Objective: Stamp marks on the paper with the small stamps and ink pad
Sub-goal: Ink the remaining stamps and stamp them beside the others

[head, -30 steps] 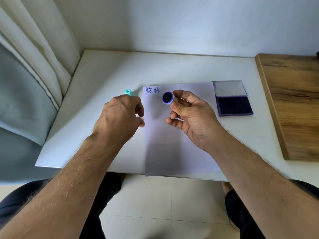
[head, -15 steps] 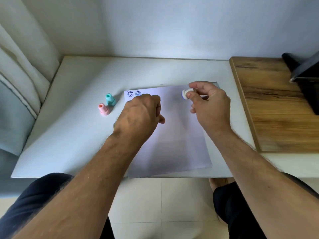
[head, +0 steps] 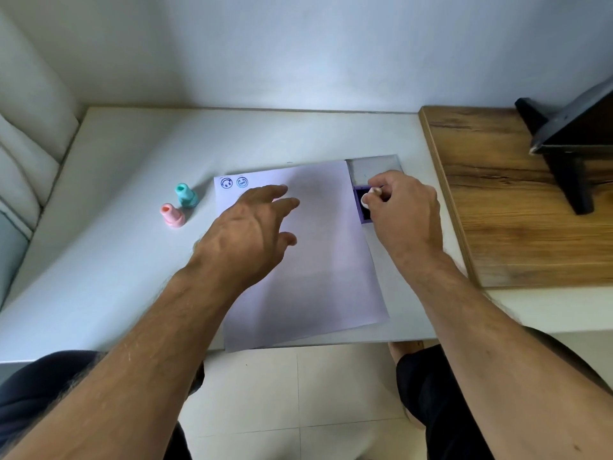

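Two surfaces are lying under my view: a white table (head: pixel 116 260) and, butting its right side, a wooden board (head: pixel 517 207) carrying a dark stand (head: pixel 570 141). I am seeing the paper (head: pixel 318 277) lying at the table's middle, its near edge overhanging the front. My left hand (head: pixel 245 240) is hovering over the paper, fingers spread and holding nothing. My right hand (head: pixel 401 214) is pinching a white stamp (head: pixel 369 196) down on the ink pad (head: pixel 363 207), whose open lid (head: pixel 374 167) is lying flat behind it. Left of the paper, teal stamp (head: pixel 185 195) and pink stamp (head: pixel 171 215) are standing close together. Two round face marks (head: pixel 234 182) are showing at the paper's far left corner; no lettering is legible.
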